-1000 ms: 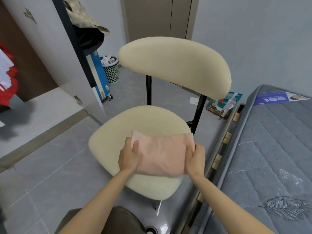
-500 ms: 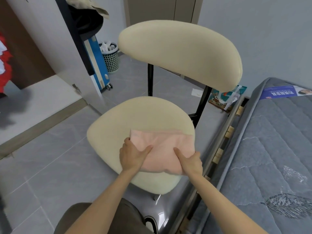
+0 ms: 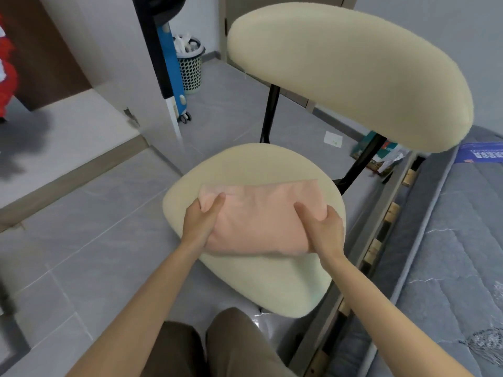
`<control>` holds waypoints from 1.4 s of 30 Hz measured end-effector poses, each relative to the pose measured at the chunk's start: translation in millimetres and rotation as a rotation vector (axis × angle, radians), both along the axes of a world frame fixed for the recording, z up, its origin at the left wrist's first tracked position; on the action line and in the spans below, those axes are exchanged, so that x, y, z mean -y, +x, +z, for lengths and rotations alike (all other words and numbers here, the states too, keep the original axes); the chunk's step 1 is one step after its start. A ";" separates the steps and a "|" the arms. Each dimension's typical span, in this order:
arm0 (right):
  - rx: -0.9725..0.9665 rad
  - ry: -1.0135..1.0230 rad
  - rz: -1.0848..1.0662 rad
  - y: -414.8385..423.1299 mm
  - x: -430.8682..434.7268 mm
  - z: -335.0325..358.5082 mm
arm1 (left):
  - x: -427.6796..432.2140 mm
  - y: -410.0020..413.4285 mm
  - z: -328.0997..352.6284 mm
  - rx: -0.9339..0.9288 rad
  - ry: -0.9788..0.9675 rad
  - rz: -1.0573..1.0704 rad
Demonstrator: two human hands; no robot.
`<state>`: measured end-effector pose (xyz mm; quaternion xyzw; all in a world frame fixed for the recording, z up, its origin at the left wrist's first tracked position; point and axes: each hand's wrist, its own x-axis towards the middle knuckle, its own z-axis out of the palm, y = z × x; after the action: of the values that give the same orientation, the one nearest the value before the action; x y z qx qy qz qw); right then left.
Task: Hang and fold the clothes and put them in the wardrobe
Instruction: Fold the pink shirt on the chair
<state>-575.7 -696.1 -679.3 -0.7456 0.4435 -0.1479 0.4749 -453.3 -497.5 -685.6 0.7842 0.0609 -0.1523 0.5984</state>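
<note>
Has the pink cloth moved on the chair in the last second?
No. The cloth still lies on the right side of the chair seat, as before.

Nothing was legible: the blue label (image 3: 483, 153) on the mattress (image 3: 449, 240) bore white print too blurred to read

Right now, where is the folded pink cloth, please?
Mid-frame, the folded pink cloth lies on the cream chair seat, between left hand and right hand.

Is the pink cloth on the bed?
No, the cloth lies on the chair, beside the bed.
</note>
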 end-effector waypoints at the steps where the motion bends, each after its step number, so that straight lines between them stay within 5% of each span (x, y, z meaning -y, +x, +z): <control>1: 0.008 0.002 0.011 12.5 -8.0 8.8 | -10.8 8.3 8.5 0.004 -0.020 0.010; 12: 0.103 0.078 0.233 131.0 -129.0 192.2 | -153.2 75.7 203.6 0.028 -0.023 0.241; 23: 0.379 0.005 0.518 233.4 -259.1 470.2 | -294.0 122.0 485.9 0.370 0.038 0.416; 42: 0.811 -0.016 0.791 431.1 -335.5 710.7 | -370.1 266.2 728.1 0.807 0.133 0.693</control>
<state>-144.6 -360.6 31.4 -0.7419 -0.0887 -0.2367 0.6211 -187.2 -127.5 42.5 0.7505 0.0909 0.3721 0.5386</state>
